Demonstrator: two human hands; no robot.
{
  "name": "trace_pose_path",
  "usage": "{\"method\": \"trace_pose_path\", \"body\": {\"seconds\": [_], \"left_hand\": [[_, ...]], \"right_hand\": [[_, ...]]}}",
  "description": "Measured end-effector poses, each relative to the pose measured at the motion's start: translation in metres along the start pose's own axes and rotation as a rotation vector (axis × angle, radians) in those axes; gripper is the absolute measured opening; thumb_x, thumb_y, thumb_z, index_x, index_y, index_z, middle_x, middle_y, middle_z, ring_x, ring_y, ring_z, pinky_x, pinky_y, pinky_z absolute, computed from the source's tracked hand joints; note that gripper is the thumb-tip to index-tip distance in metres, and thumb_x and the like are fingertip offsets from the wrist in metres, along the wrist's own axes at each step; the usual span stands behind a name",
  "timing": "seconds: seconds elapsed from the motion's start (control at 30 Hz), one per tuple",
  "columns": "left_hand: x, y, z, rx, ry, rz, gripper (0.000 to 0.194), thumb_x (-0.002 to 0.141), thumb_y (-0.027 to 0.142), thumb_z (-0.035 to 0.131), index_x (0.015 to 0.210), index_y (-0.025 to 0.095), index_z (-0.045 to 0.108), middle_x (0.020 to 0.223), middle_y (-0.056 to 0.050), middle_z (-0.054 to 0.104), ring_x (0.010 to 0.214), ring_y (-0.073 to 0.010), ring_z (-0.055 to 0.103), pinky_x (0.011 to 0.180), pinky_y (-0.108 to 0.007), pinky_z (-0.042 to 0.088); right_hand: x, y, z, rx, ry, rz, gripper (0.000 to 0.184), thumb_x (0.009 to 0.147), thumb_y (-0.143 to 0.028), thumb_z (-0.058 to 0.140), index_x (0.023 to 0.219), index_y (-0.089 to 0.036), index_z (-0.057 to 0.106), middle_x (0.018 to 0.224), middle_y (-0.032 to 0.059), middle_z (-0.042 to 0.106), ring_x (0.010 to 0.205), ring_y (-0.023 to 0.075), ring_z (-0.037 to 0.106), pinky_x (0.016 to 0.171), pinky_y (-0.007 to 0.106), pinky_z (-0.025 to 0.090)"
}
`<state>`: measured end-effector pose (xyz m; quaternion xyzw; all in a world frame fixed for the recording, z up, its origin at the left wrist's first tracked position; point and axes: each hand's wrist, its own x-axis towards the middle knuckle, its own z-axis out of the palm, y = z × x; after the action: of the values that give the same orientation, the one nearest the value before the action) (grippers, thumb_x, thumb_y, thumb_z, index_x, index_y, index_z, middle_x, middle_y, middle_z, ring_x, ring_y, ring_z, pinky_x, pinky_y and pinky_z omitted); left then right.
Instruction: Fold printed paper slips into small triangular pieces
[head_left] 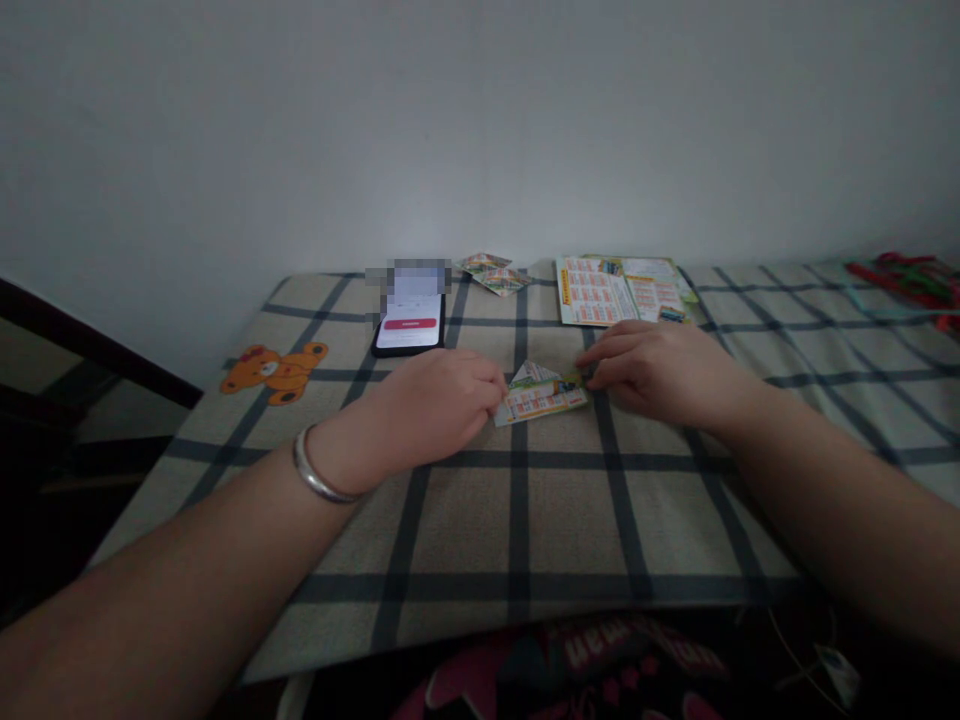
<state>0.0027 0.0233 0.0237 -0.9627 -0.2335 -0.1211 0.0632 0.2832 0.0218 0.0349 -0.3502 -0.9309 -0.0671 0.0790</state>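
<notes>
A bear and a lit phone are sharing a checked cloth
The orange bear figure [277, 374] is lying flat near the left edge of the checked cloth [469, 520]; the phone [409, 338] is glowing beside it, showing a red bar. A red-and-green bundle [911, 283] is resting far right, a pale wall [480, 130] is rising behind, and dark pink-patterned fabric [600, 665] is showing below the near edge.

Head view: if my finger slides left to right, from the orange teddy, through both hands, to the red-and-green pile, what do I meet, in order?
Orange teddy bear picture → left hand → folded printed paper → right hand → red-and-green pile.
</notes>
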Motion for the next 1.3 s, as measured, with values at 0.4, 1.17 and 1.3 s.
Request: {"method": "trace_pose_path", "body": {"seconds": [0.4,1.17,1.3], "left_hand": [[-0.001,-0.001,0.003,-0.125,0.025,-0.108,0.026,0.083,0.011,0.046,0.082,0.017,0.071,0.093,-0.005,0.073,0.092,-0.0198,0.067,0.086,-0.037,0.054],[-0.001,0.005,0.017,-0.253,0.167,-0.282,0.037,0.087,0.018,0.058,0.124,0.018,0.052,0.113,-0.005,0.067,0.109,-0.0204,0.06,0.099,-0.039,0.048],[-0.001,0.004,0.019,-0.257,0.219,-0.297,0.044,0.084,0.016,0.063,0.126,0.018,0.051,0.112,-0.004,0.066,0.109,-0.0196,0.06,0.1,-0.038,0.048]], "right_hand": [[0.01,-0.002,0.014,0.103,0.05,0.172,0.019,0.088,-0.03,0.054,0.094,-0.019,0.068,0.09,0.0063,0.07,0.088,0.023,0.065,0.078,0.036,0.048],[0.012,-0.002,0.022,0.244,0.137,0.086,0.009,0.089,-0.028,0.059,0.087,-0.02,0.063,0.084,0.005,0.067,0.085,0.0208,0.061,0.079,0.035,0.045],[0.011,-0.007,0.019,0.265,0.22,0.115,0.006,0.088,-0.026,0.059,0.086,-0.02,0.062,0.083,0.0045,0.067,0.082,0.0204,0.06,0.075,0.034,0.045]]}}
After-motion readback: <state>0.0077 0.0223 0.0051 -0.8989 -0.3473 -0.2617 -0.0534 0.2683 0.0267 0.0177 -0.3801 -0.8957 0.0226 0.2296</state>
